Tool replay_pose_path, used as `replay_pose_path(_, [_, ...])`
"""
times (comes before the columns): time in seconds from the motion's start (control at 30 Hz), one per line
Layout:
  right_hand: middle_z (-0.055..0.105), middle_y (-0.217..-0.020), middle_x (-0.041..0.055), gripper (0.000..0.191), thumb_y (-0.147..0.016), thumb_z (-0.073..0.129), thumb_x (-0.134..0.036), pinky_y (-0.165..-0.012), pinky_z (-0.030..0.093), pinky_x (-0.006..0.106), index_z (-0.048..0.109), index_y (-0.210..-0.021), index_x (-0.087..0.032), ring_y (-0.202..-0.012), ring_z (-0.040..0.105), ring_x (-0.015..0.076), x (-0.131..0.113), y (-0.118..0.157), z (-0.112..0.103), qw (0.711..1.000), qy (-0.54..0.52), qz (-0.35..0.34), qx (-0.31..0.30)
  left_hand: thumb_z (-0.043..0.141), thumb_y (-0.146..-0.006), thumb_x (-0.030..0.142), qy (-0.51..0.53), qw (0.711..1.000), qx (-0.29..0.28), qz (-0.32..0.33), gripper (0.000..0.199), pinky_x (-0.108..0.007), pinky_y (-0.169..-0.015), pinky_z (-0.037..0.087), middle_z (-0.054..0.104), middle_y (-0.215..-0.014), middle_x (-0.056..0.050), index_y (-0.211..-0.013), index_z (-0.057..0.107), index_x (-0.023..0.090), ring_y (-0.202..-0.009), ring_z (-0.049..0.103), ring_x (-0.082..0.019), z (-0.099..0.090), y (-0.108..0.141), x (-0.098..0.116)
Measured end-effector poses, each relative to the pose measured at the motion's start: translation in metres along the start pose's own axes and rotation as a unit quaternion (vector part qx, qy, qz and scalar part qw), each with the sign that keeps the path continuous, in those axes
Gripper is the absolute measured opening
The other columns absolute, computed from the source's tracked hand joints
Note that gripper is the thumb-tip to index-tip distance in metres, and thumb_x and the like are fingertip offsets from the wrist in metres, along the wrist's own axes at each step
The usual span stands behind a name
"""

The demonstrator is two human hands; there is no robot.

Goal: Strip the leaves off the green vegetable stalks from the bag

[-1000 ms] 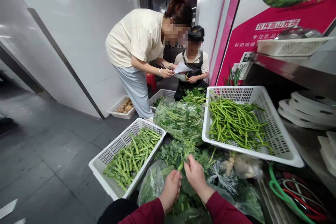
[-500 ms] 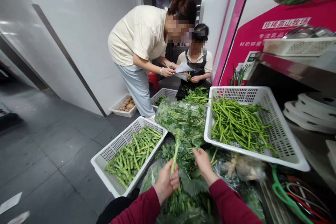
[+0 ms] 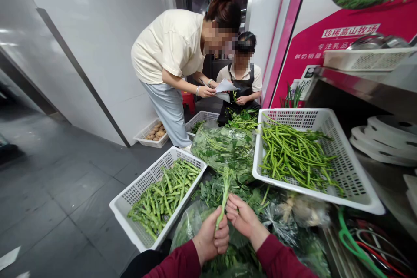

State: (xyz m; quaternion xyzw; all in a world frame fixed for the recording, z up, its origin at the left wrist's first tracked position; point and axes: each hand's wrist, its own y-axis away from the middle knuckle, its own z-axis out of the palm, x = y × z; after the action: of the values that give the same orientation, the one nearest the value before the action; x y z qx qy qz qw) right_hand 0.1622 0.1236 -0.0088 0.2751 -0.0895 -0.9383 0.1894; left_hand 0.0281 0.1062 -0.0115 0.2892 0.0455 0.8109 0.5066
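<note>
The left hand (image 3: 213, 236) holds a green stalk (image 3: 225, 191) above leafy greens (image 3: 211, 192). The right hand (image 3: 243, 217) sits curled just beside the stalk; whether it pinches anything, I cannot tell. A white basket (image 3: 141, 184) stands leftward.

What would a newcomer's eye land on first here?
The bright pink-and-white printed panel stands out at upper right. Lower on that side, a white perforated plastic basket holds long, slim green stalks. At bottom centre, the left hand grips a pale-green bud-tipped stem, with the right hand close beside it.
</note>
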Motion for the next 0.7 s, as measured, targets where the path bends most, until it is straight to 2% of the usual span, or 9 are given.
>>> replay_pose_path(0.17, [0.021, -0.051, -0.0096, 0.036, -0.064, 0.069, -0.032, -0.039, 0.019, 0.017, 0.035, -0.066, -0.019, -0.04, 0.018, 0.0037, -0.008, 0.001, 0.003, 0.997, 0.025, -0.044, 0.06, 0.033, -0.078, 0.059, -0.059, 0.998, 0.021, -0.004, 0.045, -0.019, -0.03, 0.018, 0.022, -0.035, 0.008, -0.058, 0.036, 0.019, -0.027, 0.018, -0.006, 0.001, -0.005, -0.005])
replay_pose_path(0.23, [0.024, -0.051, -0.0095, 0.038, -0.063, 0.068, -0.035, -0.039, 0.021, 0.018, 0.033, -0.065, -0.02, -0.04, 0.021, 0.0042, -0.008, 0.002, 0.004, 0.991, 0.074, -0.073, 0.087, 0.035, -0.076, 0.06, -0.125, 0.988, 0.08, 0.031, 0.043, -0.019, -0.031, 0.021, 0.028, -0.036, 0.008, -0.065, 0.041, 0.02, -0.027, 0.022, -0.007, 0.001, -0.01, -0.009])
replay_pose_path(0.3, [0.027, -0.052, -0.0092, 0.04, -0.064, 0.066, -0.042, -0.039, 0.024, 0.019, 0.032, -0.065, -0.021, -0.04, 0.024, 0.005, -0.004, 0.001, 0.003, 0.977, 0.14, -0.113, 0.116, 0.042, -0.073, 0.061, -0.219, 0.955, 0.168, 0.104, 0.042, -0.019, -0.031, 0.02, 0.036, -0.04, 0.008, -0.071, 0.044, 0.019, -0.028, 0.026, -0.006, 0.0, -0.015, -0.014])
replay_pose_path(0.4, [0.032, -0.05, -0.0077, 0.04, -0.067, 0.058, -0.052, -0.039, 0.025, 0.021, 0.034, -0.062, -0.021, -0.041, 0.029, 0.0071, 0.008, 0.001, -0.001, 0.924, 0.295, -0.171, 0.176, 0.048, -0.068, 0.062, -0.298, 0.894, 0.282, 0.178, 0.044, -0.018, -0.032, 0.014, 0.037, -0.042, 0.008, -0.07, 0.043, 0.018, -0.03, 0.025, -0.004, -0.003, -0.02, -0.019])
replay_pose_path(0.47, [0.036, -0.048, -0.0052, 0.038, -0.068, 0.056, -0.051, -0.043, 0.027, 0.023, 0.037, -0.055, -0.02, -0.043, 0.033, 0.0093, 0.021, 0.002, -0.003, 0.856, 0.424, -0.211, 0.205, 0.047, -0.067, 0.064, -0.268, 0.894, 0.315, 0.173, 0.046, -0.018, -0.034, 0.01, 0.034, -0.042, 0.009, -0.071, 0.043, 0.018, -0.031, 0.021, -0.003, -0.005, -0.023, -0.018])
replay_pose_path(0.53, [0.044, -0.051, -0.0016, 0.032, -0.07, 0.055, -0.043, -0.05, 0.031, 0.025, 0.042, -0.053, -0.02, -0.05, 0.041, 0.012, 0.032, 0.004, -0.003, 0.794, 0.528, -0.247, 0.173, 0.047, -0.066, 0.064, -0.198, 0.911, 0.324, 0.163, 0.046, -0.018, -0.035, 0.007, 0.031, -0.042, 0.01, -0.073, 0.042, 0.019, -0.031, 0.018, -0.003, -0.006, -0.024, -0.014])
replay_pose_path(0.57, [0.048, -0.054, -0.0001, 0.028, -0.072, 0.054, -0.039, -0.053, 0.032, 0.025, 0.045, -0.054, -0.019, -0.054, 0.044, 0.0131, 0.034, 0.004, -0.003, 0.775, 0.558, -0.259, 0.142, 0.048, -0.066, 0.064, -0.159, 0.917, 0.328, 0.16, 0.046, -0.018, -0.036, 0.006, 0.029, -0.042, 0.011, -0.073, 0.041, 0.019, -0.031, 0.016, -0.002, -0.006, -0.024, -0.01])
replay_pose_path(0.63, [0.052, -0.058, 0.0007, 0.02, -0.074, 0.051, -0.035, -0.056, 0.033, 0.026, 0.05, -0.061, -0.019, -0.057, 0.046, 0.0143, 0.029, 0.002, -0.004, 0.765, 0.577, -0.261, 0.117, 0.047, -0.068, 0.061, -0.094, 0.926, 0.333, 0.152, 0.043, -0.018, -0.037, 0.005, 0.026, -0.041, 0.011, -0.072, 0.04, 0.019, -0.031, 0.014, -0.002, -0.007, -0.023, -0.002])
replay_pose_path(0.7, [0.049, -0.054, -0.0012, 0.015, -0.071, 0.054, -0.034, -0.054, 0.033, 0.026, 0.052, -0.068, -0.019, -0.054, 0.046, 0.0151, 0.012, -0.005, -0.011, 0.768, 0.569, -0.24, 0.169, 0.045, -0.072, 0.057, -0.059, 0.939, 0.313, 0.128, 0.038, -0.017, -0.037, 0.003, 0.027, -0.041, 0.01, -0.07, 0.039, 0.019, -0.031, 0.013, -0.002, -0.006, -0.021, 0.005])
